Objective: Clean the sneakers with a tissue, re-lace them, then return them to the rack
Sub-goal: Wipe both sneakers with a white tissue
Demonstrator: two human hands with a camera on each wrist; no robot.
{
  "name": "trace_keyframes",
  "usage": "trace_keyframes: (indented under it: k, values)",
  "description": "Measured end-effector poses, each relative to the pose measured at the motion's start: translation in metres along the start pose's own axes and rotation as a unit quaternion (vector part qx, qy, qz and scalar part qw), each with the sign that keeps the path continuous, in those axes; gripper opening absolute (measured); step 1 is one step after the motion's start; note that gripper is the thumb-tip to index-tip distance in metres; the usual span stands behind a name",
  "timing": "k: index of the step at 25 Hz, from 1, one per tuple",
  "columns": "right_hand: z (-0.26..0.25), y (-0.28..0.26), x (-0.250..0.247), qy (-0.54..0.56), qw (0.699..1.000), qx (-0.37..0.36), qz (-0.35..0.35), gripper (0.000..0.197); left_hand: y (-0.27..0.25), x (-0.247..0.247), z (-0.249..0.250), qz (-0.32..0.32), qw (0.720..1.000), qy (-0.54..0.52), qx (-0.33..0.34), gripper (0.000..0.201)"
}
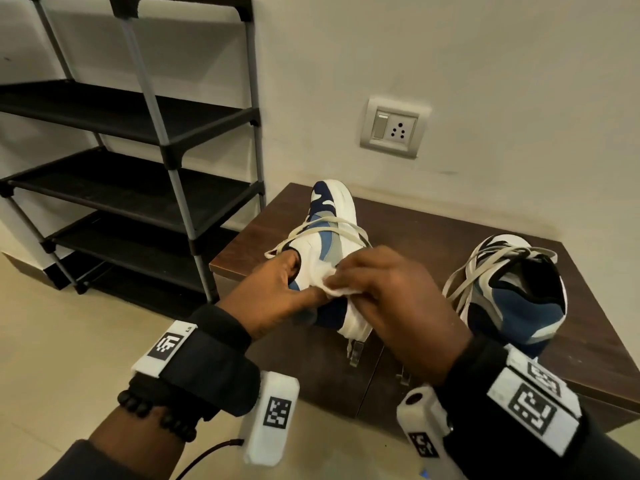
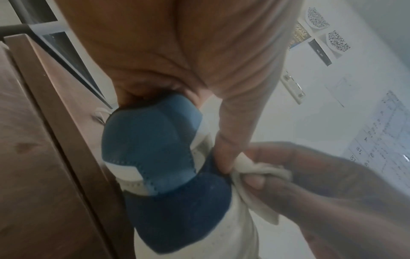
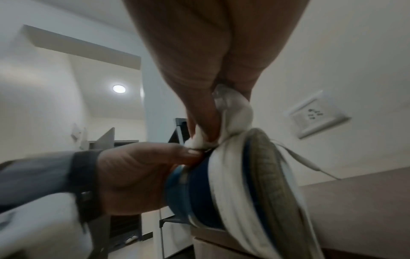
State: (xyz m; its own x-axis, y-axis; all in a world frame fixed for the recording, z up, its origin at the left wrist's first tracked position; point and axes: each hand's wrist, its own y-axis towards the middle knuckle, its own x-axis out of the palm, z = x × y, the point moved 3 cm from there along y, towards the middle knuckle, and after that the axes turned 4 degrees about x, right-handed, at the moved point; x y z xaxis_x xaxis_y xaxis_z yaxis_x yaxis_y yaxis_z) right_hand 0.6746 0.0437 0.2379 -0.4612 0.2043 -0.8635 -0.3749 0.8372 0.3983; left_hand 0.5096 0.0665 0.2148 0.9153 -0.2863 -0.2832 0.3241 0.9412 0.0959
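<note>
Wiping the heel side of one sneaker with a tissue

The right hand's fingers (image 2: 255, 181) pinch a crumpled white tissue (image 1: 341, 292) and press it against the white side panel of the held sneaker (image 1: 329, 237), near its heel. The left hand (image 1: 277, 289) grips that same heel end, thumb lying right beside the tissue and fingers curled into the collar. The sneaker's long axis runs away from the person, toe raised toward the wall and sole turned to the right, so the unwiped length lies forward of the right hand's fingers; I judge the next stroke goes along it toward the toe. Its laces (image 1: 311, 230) hang loose. The second sneaker (image 1: 516, 292) sits to the right on the brown cabinet (image 1: 433, 230), also unlaced. The black rack (image 1: 138, 181) stands at the left, nearer the left hand.
</note>
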Motion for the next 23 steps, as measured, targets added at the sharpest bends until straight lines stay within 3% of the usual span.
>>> trace_keyframes:
  k: [1, 4, 7, 11, 15, 18, 22, 23]
  values:
    - [-0.001, 0.002, 0.001, 0.000, 1.000, -0.010, 0.004, 0.025, 0.001, -0.001, 0.000, -0.003, 1.000, -0.006, 0.000, 0.044]
    - [0.015, 0.015, -0.006, -0.004, 0.997, 0.064, 0.042, 0.025, 0.000, -0.001, -0.002, -0.007, 1.000, 0.019, -0.004, 0.043]
    - [-0.008, 0.012, 0.006, -0.017, 0.999, -0.018, -0.028, 0.027, -0.002, -0.003, -0.003, -0.008, 1.000, -0.012, 0.007, 0.044]
    - [0.012, 0.018, -0.005, 0.002, 0.998, 0.046, 0.032, 0.025, -0.001, -0.003, -0.005, -0.010, 1.000, 0.001, -0.005, 0.043]
    - [-0.004, 0.005, 0.005, -0.027, 0.999, -0.032, -0.012, 0.026, -0.002, -0.005, -0.007, -0.018, 1.000, -0.004, 0.009, 0.044]
    - [0.017, 0.013, -0.005, -0.002, 0.997, 0.059, 0.044, 0.025, 0.002, -0.003, -0.006, -0.010, 0.999, 0.045, 0.010, 0.041]
    - [-0.011, 0.000, 0.007, -0.030, 0.998, -0.056, 0.017, 0.026, 0.003, -0.003, -0.006, -0.012, 0.999, 0.029, 0.011, 0.043]
    - [-0.004, 0.003, 0.005, -0.025, 0.999, -0.038, 0.015, 0.027, 0.004, -0.003, -0.007, -0.013, 0.999, 0.045, 0.014, 0.043]
